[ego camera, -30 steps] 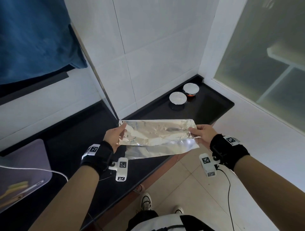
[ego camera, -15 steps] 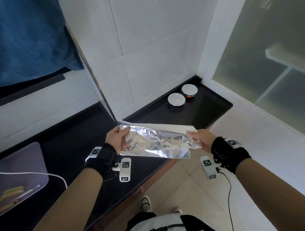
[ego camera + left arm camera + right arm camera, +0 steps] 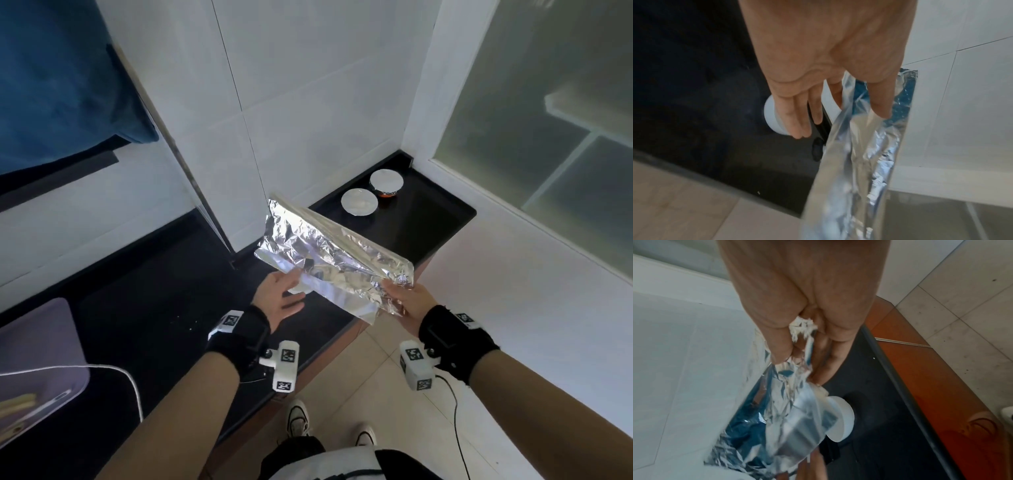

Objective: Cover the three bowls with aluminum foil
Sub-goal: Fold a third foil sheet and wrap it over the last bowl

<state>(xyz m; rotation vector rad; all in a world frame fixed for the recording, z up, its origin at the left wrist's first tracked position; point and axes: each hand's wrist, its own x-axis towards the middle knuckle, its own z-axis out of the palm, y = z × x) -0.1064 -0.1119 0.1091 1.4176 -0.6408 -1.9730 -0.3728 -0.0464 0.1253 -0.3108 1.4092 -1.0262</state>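
Two foil-covered round bowls [image 3: 359, 206] sit side by side at the far end of the black stone counter [image 3: 428, 219], near the white tiled wall [image 3: 308, 102]. One crumpled sheet of silver aluminum foil [image 3: 329, 253] is held in the air above the counter, tilted, its far corner raised toward the wall. Right hand [image 3: 409, 305]: thumb and fingers [image 3: 777, 344] pinch the near right corner of the sheet, foil bunched in the grip. Left hand [image 3: 281, 298]: palm up, fingers [image 3: 797, 116] straight and spread, the sheet's lower left edge passing between them; not gripping. A white round bowl shows beneath the left hand [image 3: 771, 116] on the counter; its covering cannot be told. Lavender tray [image 3: 37, 359] lies at the counter's left.
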